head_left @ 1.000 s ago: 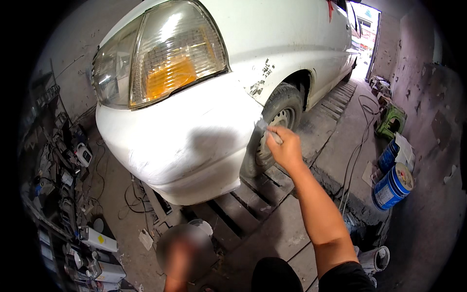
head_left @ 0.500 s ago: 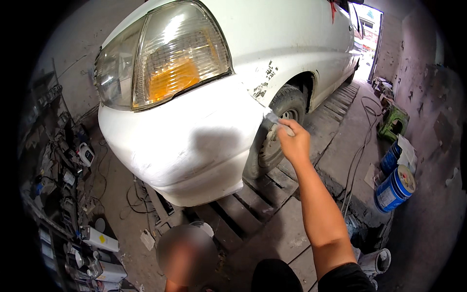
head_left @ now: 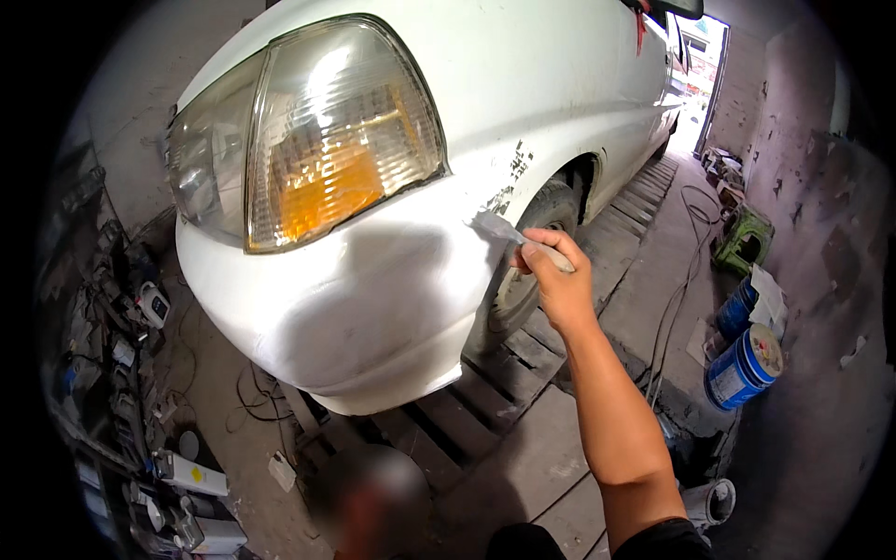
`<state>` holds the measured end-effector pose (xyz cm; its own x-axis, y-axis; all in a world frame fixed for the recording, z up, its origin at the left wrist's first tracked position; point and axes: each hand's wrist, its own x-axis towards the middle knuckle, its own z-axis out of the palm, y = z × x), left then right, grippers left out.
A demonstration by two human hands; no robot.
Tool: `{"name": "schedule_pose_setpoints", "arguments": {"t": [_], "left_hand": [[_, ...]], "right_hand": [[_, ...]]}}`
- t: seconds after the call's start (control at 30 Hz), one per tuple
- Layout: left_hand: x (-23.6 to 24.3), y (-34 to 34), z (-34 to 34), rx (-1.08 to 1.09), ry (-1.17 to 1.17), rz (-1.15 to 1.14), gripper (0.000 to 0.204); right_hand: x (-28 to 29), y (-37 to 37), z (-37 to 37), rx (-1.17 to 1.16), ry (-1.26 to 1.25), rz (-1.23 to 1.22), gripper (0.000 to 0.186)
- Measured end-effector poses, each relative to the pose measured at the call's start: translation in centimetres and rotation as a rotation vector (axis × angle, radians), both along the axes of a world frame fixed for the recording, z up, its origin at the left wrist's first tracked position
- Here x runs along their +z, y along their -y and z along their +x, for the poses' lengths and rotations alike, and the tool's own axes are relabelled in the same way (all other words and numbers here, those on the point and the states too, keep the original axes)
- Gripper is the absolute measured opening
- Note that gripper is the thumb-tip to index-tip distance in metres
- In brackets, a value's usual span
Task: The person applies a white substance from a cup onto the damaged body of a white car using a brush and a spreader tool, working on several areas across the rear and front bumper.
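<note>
My right hand is closed around the pale handle of a putty knife. The knife's flat grey blade lies against the upper corner of the white bumper, close to the wheel arch. Just above the blade, dark scuffs mark the white fender. A large headlight with an amber section sits over the bumper, to the left of the knife. Low in the view, my left hand is smeared by a dark blur, so its fingers and anything in them are hidden.
Behind my right hand is the front wheel. Wooden slats lie under the car. Blue buckets, a green object and a hose are on the right. Cans and containers crowd the left side.
The putty knife has moved up and left along the bumper corner, its blade now flatter on the surface. The headlight fills more of the view, and a broader shadow covers the bumper.
</note>
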<state>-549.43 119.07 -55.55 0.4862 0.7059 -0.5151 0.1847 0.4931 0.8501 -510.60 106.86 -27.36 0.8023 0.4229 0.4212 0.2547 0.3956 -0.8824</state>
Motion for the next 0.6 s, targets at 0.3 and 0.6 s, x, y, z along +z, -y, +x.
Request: {"name": "schedule_pose_setpoints", "arguments": {"t": [0.3,0.6], "left_hand": [[6.4,1.7,-4.2,0.038,0.028,-0.158,0.009],[18.5,1.9,-5.6,-0.019,-0.103,-0.188,0.011]], "right_hand": [[4.1,-0.5,0.1,-0.109,-0.235,-0.127,0.017],[5.3,0.6,0.3,-0.13,-0.48,-0.157,0.017]]}}
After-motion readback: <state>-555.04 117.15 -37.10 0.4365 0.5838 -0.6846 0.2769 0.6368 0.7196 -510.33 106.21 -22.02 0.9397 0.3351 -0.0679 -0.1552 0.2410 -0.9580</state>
